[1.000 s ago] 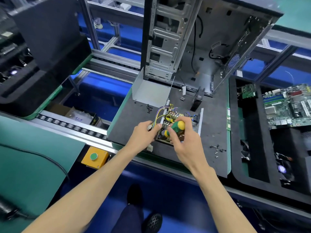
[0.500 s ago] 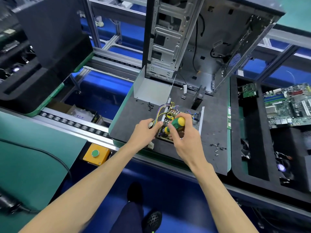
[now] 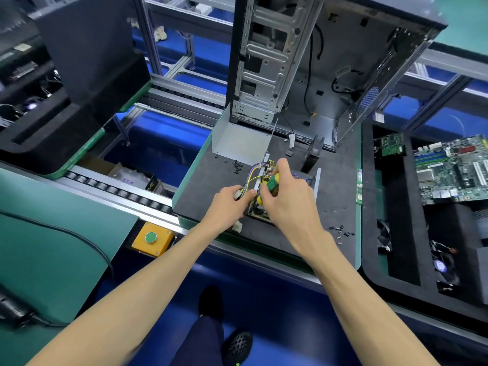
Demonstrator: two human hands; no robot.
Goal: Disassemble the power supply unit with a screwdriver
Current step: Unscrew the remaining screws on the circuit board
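Note:
The opened power supply unit (image 3: 313, 184) lies on the dark grey mat (image 3: 332, 207), its circuit board and yellow and purple wires exposed. My right hand (image 3: 289, 200) grips a screwdriver (image 3: 272, 184) with a green and yellow handle, standing upright over the board. My left hand (image 3: 228, 202) holds the unit's left edge, fingers curled round the wire bundle and a white connector. The screwdriver tip is hidden by my hands. The unit's bare metal cover (image 3: 239, 142) stands behind it.
An empty computer case (image 3: 303, 62) stands upright at the back of the mat. Loose screws (image 3: 342, 231) lie to the right and others (image 3: 237, 166) to the left. A motherboard (image 3: 454, 170) sits in a black foam tray on the right. A yellow button box (image 3: 152, 238) is front left.
Both hands stay on the unit. My right hand has turned slightly on the screwdriver handle; the view has shifted a little.

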